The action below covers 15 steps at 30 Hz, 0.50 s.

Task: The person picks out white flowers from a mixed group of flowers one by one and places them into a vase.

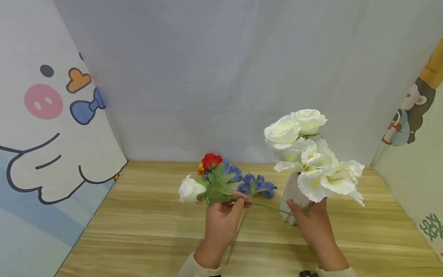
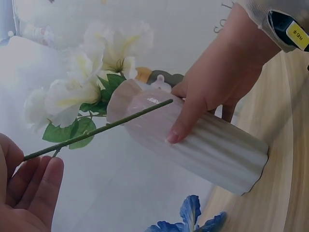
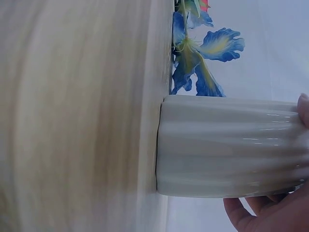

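Observation:
My left hand [image 1: 221, 223] pinches the green stem [image 2: 101, 129] of a white artificial rose [image 1: 191, 189]. The rose head points left, and its bare stem end reaches toward the vase, in front of it in the left wrist view. With curled fingers, my right hand [image 1: 317, 225] grips the white ribbed vase [image 3: 227, 145] by its side. The vase stands upright on the table. Several white flowers [image 1: 311, 154] stick out of its mouth, with green leaves below them. In the head view, these blossoms hide much of the vase.
Behind my left hand, blue flowers [image 1: 257, 185], a red flower [image 1: 212, 161] and a small orange-yellow one [image 1: 201, 168] lie on the wooden table [image 1: 152, 231]. One thin stem [image 1: 238, 232] runs toward the front edge. A grey backdrop [image 1: 194, 96] rises behind; printed panels flank both sides.

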{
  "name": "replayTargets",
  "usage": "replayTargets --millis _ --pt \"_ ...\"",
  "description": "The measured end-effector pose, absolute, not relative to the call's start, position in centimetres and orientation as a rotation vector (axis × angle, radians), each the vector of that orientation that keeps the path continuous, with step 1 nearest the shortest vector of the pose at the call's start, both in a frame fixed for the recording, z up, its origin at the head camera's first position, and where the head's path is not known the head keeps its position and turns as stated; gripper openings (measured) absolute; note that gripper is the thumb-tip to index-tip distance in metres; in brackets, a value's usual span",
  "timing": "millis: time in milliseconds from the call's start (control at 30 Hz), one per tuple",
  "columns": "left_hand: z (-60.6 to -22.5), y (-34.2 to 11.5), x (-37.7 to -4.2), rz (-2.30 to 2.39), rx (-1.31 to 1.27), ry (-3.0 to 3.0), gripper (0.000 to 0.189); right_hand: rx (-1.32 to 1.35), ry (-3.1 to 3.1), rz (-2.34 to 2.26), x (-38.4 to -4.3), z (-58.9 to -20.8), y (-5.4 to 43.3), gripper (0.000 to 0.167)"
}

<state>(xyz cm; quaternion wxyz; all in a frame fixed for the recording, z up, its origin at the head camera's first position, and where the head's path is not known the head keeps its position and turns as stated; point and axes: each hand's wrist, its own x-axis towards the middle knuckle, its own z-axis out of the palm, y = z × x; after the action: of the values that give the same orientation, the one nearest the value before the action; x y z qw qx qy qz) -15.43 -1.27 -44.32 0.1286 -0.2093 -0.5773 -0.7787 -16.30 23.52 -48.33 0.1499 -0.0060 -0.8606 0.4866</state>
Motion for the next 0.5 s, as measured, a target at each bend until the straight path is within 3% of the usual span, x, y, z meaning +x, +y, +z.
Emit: replayTargets --millis 500 --pt "-43.0 -0.7 -13.9 -1.965 -0.867 -1.499 0.023 -0.015 -2.483 1.381 -16.1 -48.2 23.4 0.099"
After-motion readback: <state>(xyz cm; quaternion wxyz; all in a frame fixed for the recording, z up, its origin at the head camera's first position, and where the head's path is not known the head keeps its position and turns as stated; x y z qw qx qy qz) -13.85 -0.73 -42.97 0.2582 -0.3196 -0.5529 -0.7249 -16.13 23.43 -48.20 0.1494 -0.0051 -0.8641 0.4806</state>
